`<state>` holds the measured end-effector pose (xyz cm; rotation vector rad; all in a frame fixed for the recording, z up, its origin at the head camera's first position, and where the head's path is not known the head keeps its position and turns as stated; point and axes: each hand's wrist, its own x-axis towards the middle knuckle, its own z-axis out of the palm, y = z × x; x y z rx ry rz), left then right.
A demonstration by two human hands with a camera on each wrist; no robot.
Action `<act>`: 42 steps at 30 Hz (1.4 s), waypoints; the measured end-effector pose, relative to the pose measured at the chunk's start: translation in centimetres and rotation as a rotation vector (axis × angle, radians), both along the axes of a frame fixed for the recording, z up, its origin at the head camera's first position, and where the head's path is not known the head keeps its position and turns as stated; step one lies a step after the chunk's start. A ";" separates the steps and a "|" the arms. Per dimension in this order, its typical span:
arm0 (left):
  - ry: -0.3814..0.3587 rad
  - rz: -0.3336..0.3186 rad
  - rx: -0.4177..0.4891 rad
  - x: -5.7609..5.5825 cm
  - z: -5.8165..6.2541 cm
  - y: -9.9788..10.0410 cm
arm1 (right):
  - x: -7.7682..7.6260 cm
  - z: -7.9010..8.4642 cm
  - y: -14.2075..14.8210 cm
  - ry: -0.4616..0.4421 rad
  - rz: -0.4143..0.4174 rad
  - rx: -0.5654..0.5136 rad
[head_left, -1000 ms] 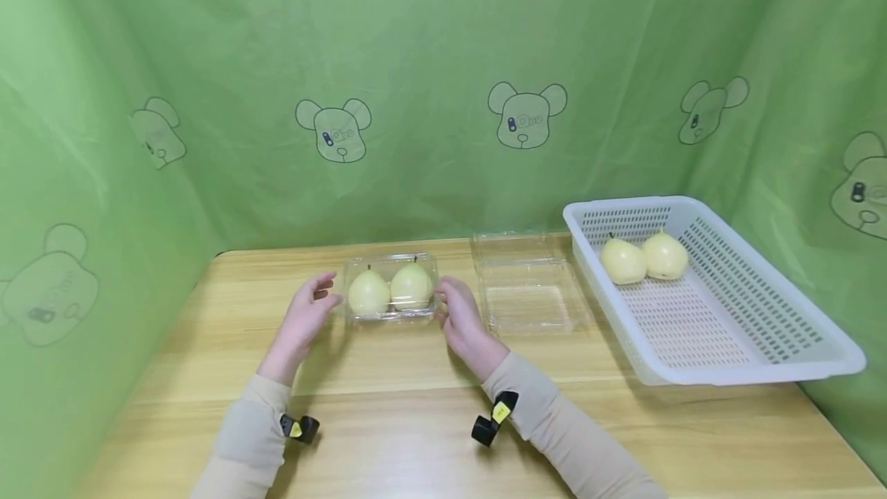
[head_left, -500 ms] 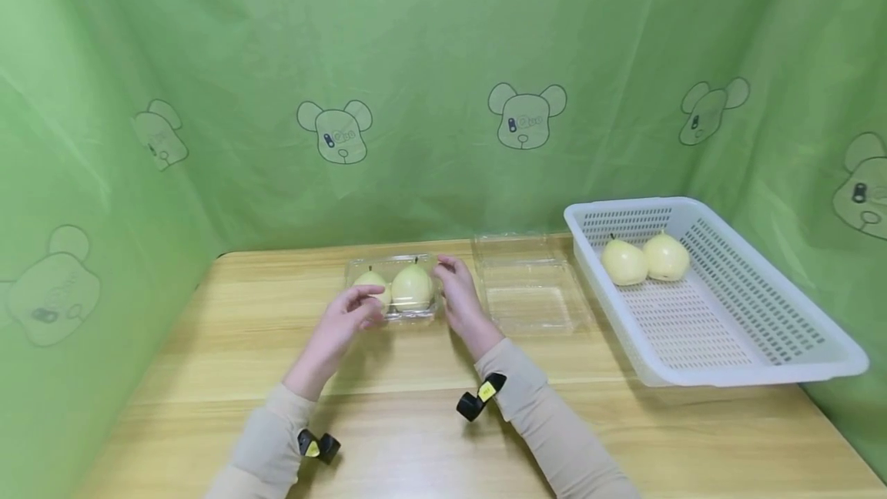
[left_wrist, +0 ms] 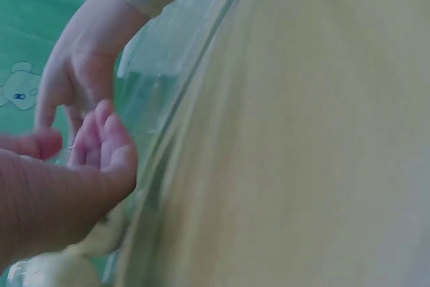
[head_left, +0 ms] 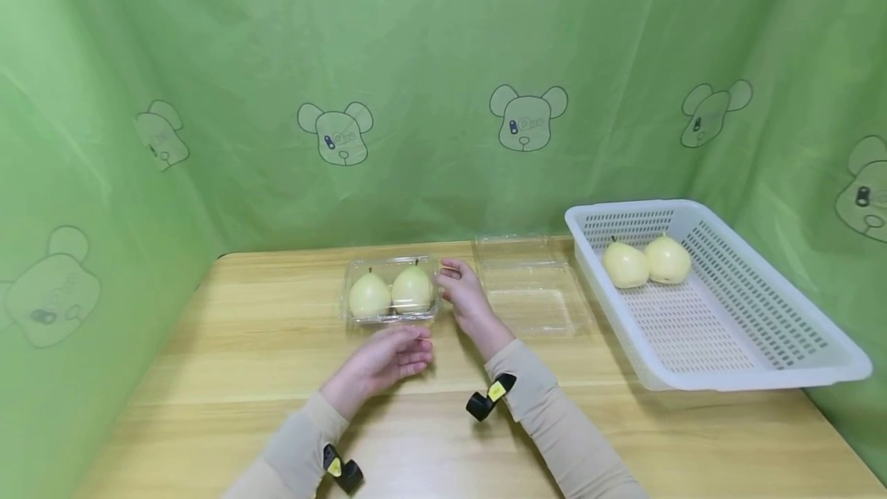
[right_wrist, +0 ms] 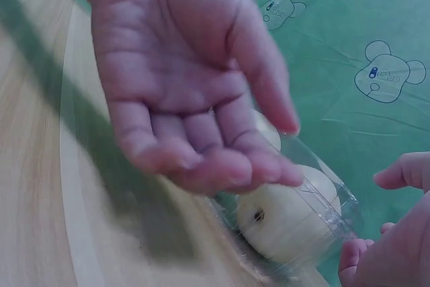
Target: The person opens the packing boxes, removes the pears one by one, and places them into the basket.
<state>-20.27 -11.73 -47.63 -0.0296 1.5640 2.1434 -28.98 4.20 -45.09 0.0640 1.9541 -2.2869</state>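
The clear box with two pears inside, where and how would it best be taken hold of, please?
I would take the clear box by its short end walls, from left and right together: it sits flat on the table, longer across than deep, with a pear toward each end.

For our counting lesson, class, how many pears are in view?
4. In the head view, the clear container holds a left pear and a right pear; the white basket holds another left pear and another right pear. None appears hidden.
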 end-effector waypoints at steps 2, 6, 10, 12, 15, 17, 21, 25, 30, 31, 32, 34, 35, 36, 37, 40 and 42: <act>-0.033 0.083 0.056 -0.1 -0.4 0.3 | 0.0 0.0 0.0 0.001 0.003 0.022; -0.064 0.238 0.148 -0.3 -0.9 0.3 | 0.0 -0.1 -0.1 0.010 0.003 0.072; -0.079 0.313 0.194 -0.5 -1.1 0.2 | 0.0 -0.4 -0.2 0.014 0.002 0.108; -0.086 0.333 0.204 -0.5 -1.2 0.2 | 0.0 -0.5 -0.2 0.019 0.003 0.121; -0.091 0.365 0.214 -0.6 -1.2 0.5 | -0.1 -0.5 -0.2 0.009 0.010 0.135; -0.093 0.385 0.218 -0.7 -1.2 0.8 | -0.1 -0.4 0.0 -0.009 0.018 0.142; -0.112 0.424 0.238 -0.8 -1.2 1.6 | -0.2 -0.3 0.3 -0.032 0.043 0.144; -0.129 0.460 0.245 -1.0 -1.2 2.1 | -0.3 -0.2 0.5 -0.031 0.067 0.159; -0.142 0.490 0.235 -0.8 -1.4 2.4 | -0.4 -0.4 0.7 -0.045 0.084 0.179; -0.142 0.494 0.234 -0.8 -1.4 2.4 | -0.4 -0.5 0.8 -0.051 0.090 0.178; -0.143 0.497 0.233 -0.8 -1.5 2.4 | -0.5 -0.6 0.8 -0.057 0.093 0.177; -0.146 0.504 0.232 -0.7 -1.6 2.4 | -0.5 -0.6 0.9 -0.070 0.102 0.180; -0.149 0.509 0.233 -0.7 -1.6 2.4 | -0.5 -0.6 0.9 -0.076 0.108 0.176; -0.151 0.512 0.234 -0.7 -1.6 2.4 | -0.5 -0.6 1.0 -0.078 0.116 0.171; -0.152 0.513 0.235 -0.7 -1.6 2.4 | -0.6 -0.6 1.0 -0.078 0.119 0.171; -0.149 0.516 0.236 -0.6 -1.5 2.5 | -0.6 -0.5 1.0 -0.070 0.149 0.174; -0.143 0.517 0.233 -0.6 -1.5 2.5 | -0.7 -0.5 1.1 -0.059 0.171 0.186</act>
